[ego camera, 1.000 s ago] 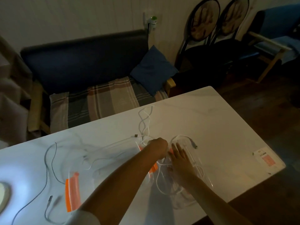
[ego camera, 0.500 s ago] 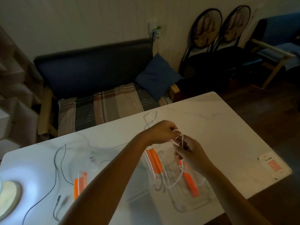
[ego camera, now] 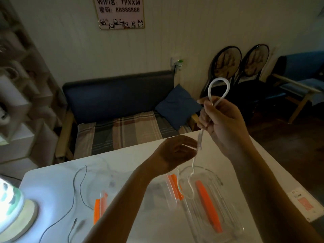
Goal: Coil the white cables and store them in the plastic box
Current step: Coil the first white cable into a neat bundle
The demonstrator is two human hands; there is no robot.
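Note:
My right hand [ego camera: 222,123] is raised above the table and grips a white cable [ego camera: 218,88], whose loop sticks up above the fingers. The cable runs down to my left hand [ego camera: 177,151], which pinches it lower, and its tail hangs into a clear plastic box [ego camera: 217,218] with an orange clip on the white table [ego camera: 236,158]. A second clear box part [ego camera: 103,204] with orange clips lies to the left. Another white cable [ego camera: 78,186] lies loose on the table's left side.
A lit lamp [ego camera: 10,204] stands at the table's left edge. A small card [ego camera: 303,202] lies near the right edge. Behind the table are a dark bench with a striped cushion [ego camera: 126,132], a blue pillow [ego camera: 175,106] and two round-backed chairs [ego camera: 242,67].
Both hands rose from the box on the table, lifting the white cable. The right hand now holds a loop high, and the view tilted upward.

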